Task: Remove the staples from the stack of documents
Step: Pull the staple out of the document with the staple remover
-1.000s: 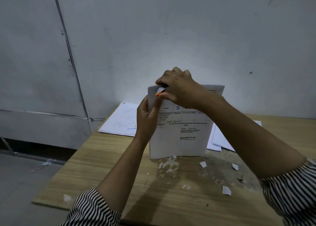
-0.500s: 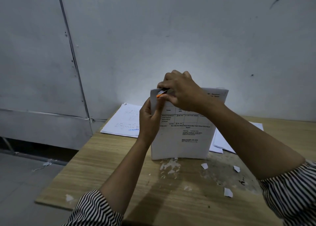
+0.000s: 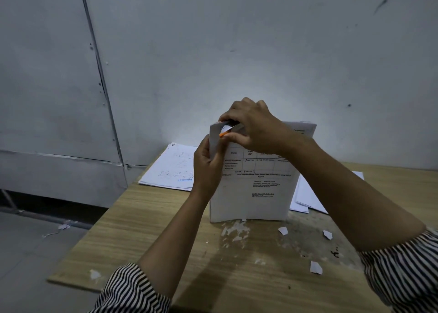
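A thick stack of printed documents [image 3: 258,194] stands upright on its lower edge on the wooden table [image 3: 166,236]. My left hand [image 3: 206,168] grips the stack's left edge, just below the top corner. My right hand [image 3: 251,125] curls over that top left corner and pinches a small tool with an orange tip [image 3: 224,134] against the paper. The staple itself is hidden under my fingers.
A flat pile of papers [image 3: 170,168] lies at the table's back left, and more sheets [image 3: 308,194] lie behind the stack to the right. Torn paper scraps [image 3: 316,267] are scattered on the worn tabletop in front. A grey wall rises right behind.
My right hand has shifted slightly at the stack's top left corner while working the orange-tipped tool. My left hand keeps its grip on the left edge.
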